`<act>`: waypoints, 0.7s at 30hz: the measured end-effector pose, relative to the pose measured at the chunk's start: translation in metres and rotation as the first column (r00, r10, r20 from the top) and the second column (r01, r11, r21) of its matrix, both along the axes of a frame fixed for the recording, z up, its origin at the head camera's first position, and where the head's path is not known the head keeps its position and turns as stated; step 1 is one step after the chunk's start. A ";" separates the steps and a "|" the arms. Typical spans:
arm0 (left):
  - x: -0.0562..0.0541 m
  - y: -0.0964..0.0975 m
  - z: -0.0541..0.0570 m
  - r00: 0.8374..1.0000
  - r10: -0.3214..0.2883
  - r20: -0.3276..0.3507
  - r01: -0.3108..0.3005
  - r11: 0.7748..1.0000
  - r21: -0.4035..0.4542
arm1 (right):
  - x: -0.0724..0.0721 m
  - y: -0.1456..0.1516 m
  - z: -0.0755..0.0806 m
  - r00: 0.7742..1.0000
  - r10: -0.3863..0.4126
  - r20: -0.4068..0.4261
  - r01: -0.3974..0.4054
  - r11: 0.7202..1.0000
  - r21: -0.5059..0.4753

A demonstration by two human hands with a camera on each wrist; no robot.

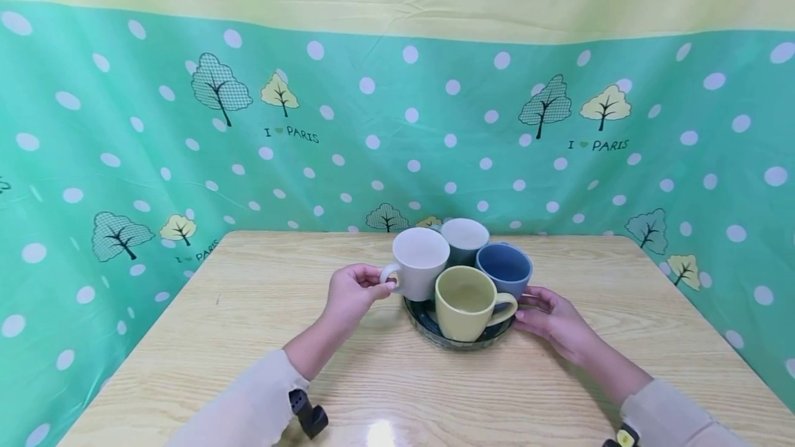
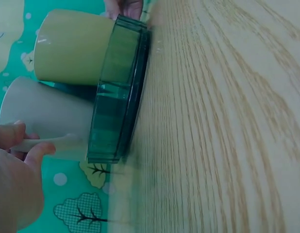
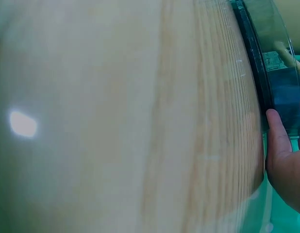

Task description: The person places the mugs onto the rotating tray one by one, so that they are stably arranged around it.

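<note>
A white mug [image 1: 420, 267] stands at the left of a round, see-through dark green tray [image 1: 456, 345]. My left hand [image 1: 357, 292] pinches its handle, also seen in the left wrist view [image 2: 21, 179]. Also on the tray are a yellow mug [image 1: 467, 305] in front, a blue mug [image 1: 506, 271] at the right and a grey-green mug [image 1: 464, 240] at the back, partly hidden. At the tray's right side my right hand [image 1: 559, 323] holds its wall, thumb low near the base and fingers higher by the blue mug.
The light wooden table [image 1: 261, 309] carries the tray. Behind and beside it hangs a green dotted cloth [image 1: 397, 130] with printed trees. Dark wrist devices [image 1: 308, 414] sit at both cuffs.
</note>
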State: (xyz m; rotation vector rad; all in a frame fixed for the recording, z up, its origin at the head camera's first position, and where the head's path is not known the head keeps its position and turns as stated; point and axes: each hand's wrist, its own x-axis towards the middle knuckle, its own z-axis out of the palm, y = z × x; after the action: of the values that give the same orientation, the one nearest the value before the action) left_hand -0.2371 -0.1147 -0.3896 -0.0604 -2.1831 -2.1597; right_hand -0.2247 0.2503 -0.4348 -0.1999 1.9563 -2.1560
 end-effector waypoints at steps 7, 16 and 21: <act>-0.002 0.008 -0.002 1.000 0.024 0.008 -0.023 0.999 -0.022 | 0.000 0.000 0.000 1.000 -0.007 0.012 0.007 1.000 0.008; -0.005 0.016 -0.009 0.999 0.031 0.018 -0.030 0.999 -0.036 | 0.000 -0.001 0.000 1.000 -0.011 0.023 0.010 1.000 0.012; -0.006 0.019 -0.014 0.999 0.045 0.011 -0.044 0.998 -0.039 | 0.002 -0.003 0.001 0.999 -0.028 0.031 0.027 1.000 0.011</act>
State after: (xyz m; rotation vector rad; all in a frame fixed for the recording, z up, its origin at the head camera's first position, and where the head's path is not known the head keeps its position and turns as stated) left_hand -0.2429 -0.0961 -0.4038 -0.0005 -2.2109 -2.1003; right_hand -0.2225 0.2474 -0.4337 -0.1374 1.9639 -2.1523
